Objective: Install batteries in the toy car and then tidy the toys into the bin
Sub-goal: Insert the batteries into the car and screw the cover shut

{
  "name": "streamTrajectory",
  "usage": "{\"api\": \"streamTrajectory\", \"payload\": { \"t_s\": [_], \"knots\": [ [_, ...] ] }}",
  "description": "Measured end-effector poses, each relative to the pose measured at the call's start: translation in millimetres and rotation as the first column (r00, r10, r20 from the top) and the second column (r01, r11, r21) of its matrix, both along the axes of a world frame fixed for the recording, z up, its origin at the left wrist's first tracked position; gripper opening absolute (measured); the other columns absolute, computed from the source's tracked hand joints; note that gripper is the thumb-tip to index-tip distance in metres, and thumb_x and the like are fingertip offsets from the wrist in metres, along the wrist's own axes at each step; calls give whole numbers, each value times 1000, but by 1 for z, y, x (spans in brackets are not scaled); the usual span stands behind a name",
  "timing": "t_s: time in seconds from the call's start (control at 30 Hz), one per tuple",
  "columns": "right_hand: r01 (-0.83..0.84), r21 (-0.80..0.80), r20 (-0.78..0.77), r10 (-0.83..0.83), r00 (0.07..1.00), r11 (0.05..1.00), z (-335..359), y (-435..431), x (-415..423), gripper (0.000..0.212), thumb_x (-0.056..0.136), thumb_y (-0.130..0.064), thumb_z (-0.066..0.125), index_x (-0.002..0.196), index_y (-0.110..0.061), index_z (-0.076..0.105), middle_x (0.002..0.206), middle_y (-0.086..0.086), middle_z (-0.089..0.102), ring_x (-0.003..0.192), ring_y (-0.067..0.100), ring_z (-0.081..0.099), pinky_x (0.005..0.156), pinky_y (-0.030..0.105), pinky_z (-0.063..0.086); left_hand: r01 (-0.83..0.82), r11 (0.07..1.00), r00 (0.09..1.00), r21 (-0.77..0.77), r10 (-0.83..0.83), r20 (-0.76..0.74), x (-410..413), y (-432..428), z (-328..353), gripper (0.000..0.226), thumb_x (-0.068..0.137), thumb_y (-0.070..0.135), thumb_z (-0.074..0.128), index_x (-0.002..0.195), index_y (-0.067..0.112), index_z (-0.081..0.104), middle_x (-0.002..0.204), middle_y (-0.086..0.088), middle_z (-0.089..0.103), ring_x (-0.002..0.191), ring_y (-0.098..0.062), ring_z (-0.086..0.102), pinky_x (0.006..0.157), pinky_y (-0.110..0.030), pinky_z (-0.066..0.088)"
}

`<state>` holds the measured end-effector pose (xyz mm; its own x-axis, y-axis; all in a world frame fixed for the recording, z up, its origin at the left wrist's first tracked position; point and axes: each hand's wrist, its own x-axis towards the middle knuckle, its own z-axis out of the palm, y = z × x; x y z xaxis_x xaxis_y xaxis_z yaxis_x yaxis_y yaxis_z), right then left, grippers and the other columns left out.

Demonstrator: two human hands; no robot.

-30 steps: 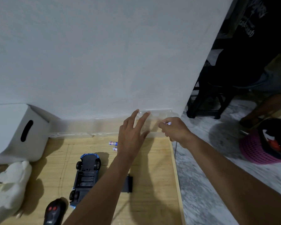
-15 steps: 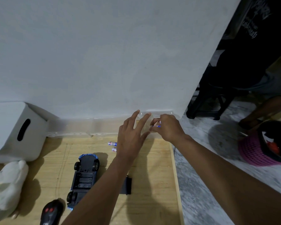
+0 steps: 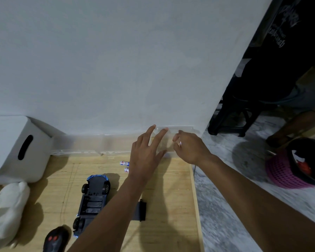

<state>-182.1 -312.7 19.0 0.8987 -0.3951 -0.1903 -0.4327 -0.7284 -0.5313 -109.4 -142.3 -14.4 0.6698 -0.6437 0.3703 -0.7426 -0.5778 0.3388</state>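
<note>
Just changed: the right grip (image 3: 191, 148) has drawn in leftward since a second ago, closing most of the gap to the left grip (image 3: 146, 153). The two are now just beside each other over the clear plastic case (image 3: 116, 142) at the foot of the wall.
Left grip: fingers straight and spread, laid flat on the case, holding nothing.
Right grip: fingers curled, thumb and forefinger pinching a small battery (image 3: 180, 143), of which only a red-and-blue glint shows.
Meaning for the task: a battery looks to be coming out of the case. None is in the car yet, so installing is barely under way and tidying has not begun.
Toy car (image 3: 94, 195): blue, lying upside down on the counter (image 3: 171, 197), left of the left forearm and well apart from both grips. Its dark underside faces up with the battery bay uncovered; the bay looks empty, though it is dim.
Battery cover (image 3: 139, 210): a dark flat panel off the car, on the counter just right of the forearm.
Loose batteries (image 3: 124, 163): two, between the car's nose and the left grip.
Toys to tidy: white plush (image 3: 5, 206) and black remote (image 3: 55, 240) lie out; the white bin (image 3: 16, 148) stands at left.
</note>
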Motion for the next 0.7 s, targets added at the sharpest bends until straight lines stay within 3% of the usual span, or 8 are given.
{"api": "streamTrajectory", "payload": {
  "t_s": [0.13,0.23,0.37,0.43,0.6,0.7],
  "knots": [
    [-8,115,4,7,1000,993,8,-6,-14,15,94,-21,49,108,-22,51,83,-6,58,70,12,57,57,27,39,16,1000,999,10,-15,-49,1,0,4,87,79,38,84,152,39,36,159,-5,40,128,-28,54,88,-44,52],
    [-64,191,31,59,998,979,11,-9,-12,13,100,-17,42,111,-24,44,100,1,62,83,18,63,68,35,52,12,999,998,34,-10,-65,2,0,6,89,80,41,84,154,39,35,161,-4,37,130,-27,53,89,-43,52],
    [-165,215,0,169,986,963,13,-9,-4,23,101,-10,42,111,-31,38,116,0,61,92,23,64,80,42,57,17,999,997,39,-13,-80,4,0,7,92,78,42,85,154,38,35,161,-3,36,131,-28,52,89,-45,53],
    [-165,209,-15,172,985,964,12,-9,1,17,103,-19,45,112,-32,40,115,4,62,87,26,67,78,46,58,14,999,996,36,-10,-93,5,-1,8,94,77,42,85,155,39,33,162,-3,35,132,-28,52,90,-45,53],
    [-132,165,-45,141,989,977,5,-7,12,10,103,-34,49,111,-29,51,97,5,63,76,23,63,67,37,51,11,999,996,32,-8,-92,5,-1,8,92,79,45,83,155,40,31,161,-2,35,131,-27,52,90,-44,52],
    [-128,114,-33,132,991,985,1,-9,17,14,99,-40,53,107,-34,63,100,-1,68,86,20,64,74,37,54,10,1000,996,23,-8,-87,6,-1,7,89,81,47,81,155,40,32,161,-3,37,130,-27,53,90,-44,52]
  ]
}}
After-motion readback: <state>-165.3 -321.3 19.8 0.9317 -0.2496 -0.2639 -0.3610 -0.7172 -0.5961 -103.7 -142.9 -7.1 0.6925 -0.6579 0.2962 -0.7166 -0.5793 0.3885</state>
